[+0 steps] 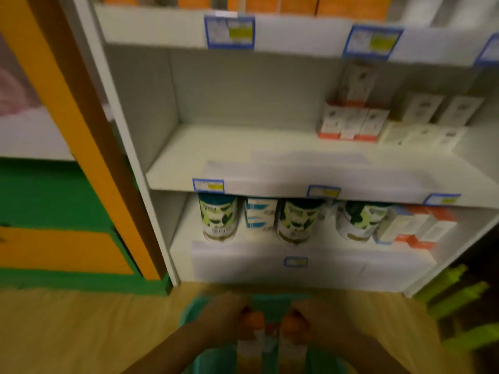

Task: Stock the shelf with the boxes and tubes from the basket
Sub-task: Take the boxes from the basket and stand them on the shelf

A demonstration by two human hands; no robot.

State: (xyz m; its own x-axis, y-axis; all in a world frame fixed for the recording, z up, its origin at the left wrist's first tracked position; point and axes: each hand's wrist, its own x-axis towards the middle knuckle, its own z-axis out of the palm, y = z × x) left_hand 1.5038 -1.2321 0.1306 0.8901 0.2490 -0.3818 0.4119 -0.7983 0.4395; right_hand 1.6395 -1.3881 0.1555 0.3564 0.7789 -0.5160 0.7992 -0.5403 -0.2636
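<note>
Two orange-topped boxes (250, 345), apparently: one gripped in the left hand (225, 315), one in the right hand (310, 318), over the basket (272, 300), presumably for shelving.

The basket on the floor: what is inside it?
Inside the basket, white-and-orange packs show, one gripped by the left hand, one by the right hand. Hands and forearms cover the rest; blur hides whether they are boxes or tubes.

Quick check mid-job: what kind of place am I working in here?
Most likely a shop aisle, perhaps a pharmacy. White shelves carry blue-framed price labels on their front edges, with rows of identical cans and small white-and-orange boxes faced outward.
</note>
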